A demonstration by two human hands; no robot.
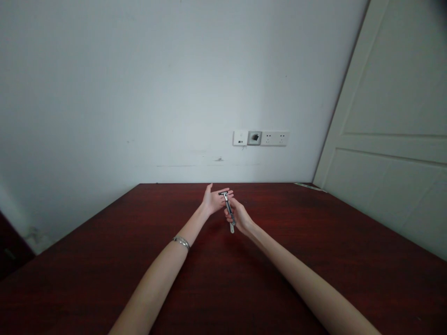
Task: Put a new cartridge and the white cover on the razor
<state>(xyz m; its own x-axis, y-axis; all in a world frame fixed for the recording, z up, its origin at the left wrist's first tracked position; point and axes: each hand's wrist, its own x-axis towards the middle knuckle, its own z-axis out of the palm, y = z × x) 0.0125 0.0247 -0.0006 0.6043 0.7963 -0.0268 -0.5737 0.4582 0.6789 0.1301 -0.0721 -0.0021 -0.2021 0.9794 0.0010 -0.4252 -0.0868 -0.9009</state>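
Note:
My right hand (pixel 240 216) is closed around the handle of a small T-shaped tool (pixel 228 207) that looks like a razor. It has a short silver-and-dark crosspiece at the top and a slim black-and-silver handle. A pale, rounded end with a small hole (pixel 232 228) sticks out below my fingers. My left hand (pixel 212 200) is open, palm turned up and fingers stretched to the right. The tool's head is in front of those fingers; whether it touches them I cannot tell. Both hands are held above the dark red wooden table (pixel 216 284).
A silver bracelet (pixel 182 242) circles my left wrist. Behind the table rises a white wall (pixel 167 93) with a row of sockets (pixel 274 138). A pale panelled door (pixel 391 139) stands at the right. Near the back right edge lies a thin light strip (pixel 310 187).

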